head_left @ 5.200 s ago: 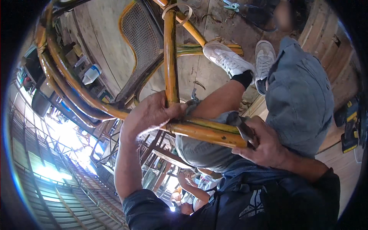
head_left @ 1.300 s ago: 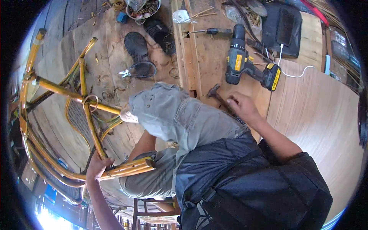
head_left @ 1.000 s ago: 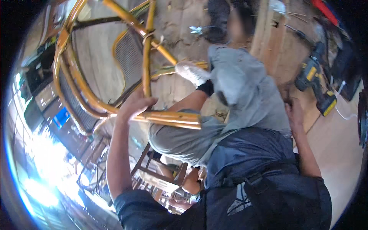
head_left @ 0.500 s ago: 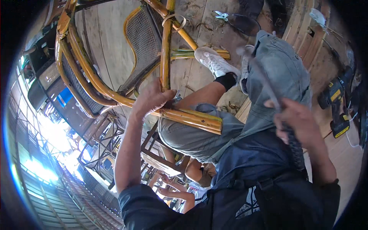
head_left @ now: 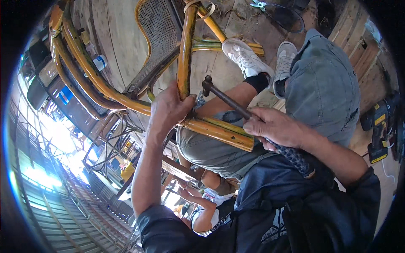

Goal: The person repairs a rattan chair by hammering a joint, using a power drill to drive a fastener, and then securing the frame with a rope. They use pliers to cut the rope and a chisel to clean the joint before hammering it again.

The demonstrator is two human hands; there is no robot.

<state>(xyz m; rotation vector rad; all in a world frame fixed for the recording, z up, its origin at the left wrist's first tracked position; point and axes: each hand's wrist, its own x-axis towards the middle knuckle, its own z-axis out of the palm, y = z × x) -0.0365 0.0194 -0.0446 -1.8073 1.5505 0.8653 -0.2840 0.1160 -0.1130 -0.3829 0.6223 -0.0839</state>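
A yellow-brown varnished rattan chair frame (head_left: 187,55) with woven mesh panels lies across my lap, its pole end resting over my thigh. My left hand (head_left: 168,107) is closed around the joint where an upright pole meets the crosswise poles. In my right hand (head_left: 278,126) is a hammer (head_left: 228,100), gripped along its shaft. The black wrapped handle end sticks out below that hand. Its small dark head hangs just right of the upright pole, above my bare shin, apart from the frame. What lies under my left palm is hidden.
On the wooden floor, pliers (head_left: 258,5) lie at the far side. A yellow and black cordless drill (head_left: 376,126) stands at the right, with a white cord near it. Another person (head_left: 206,211) sits behind at lower left. Dark cases and a bottle (head_left: 99,63) are at the left.
My right hand has brought the hammer from the right, where it was raised and blurred, leftward to the joint. My left hand keeps its grip while the frame shifts slightly in view.
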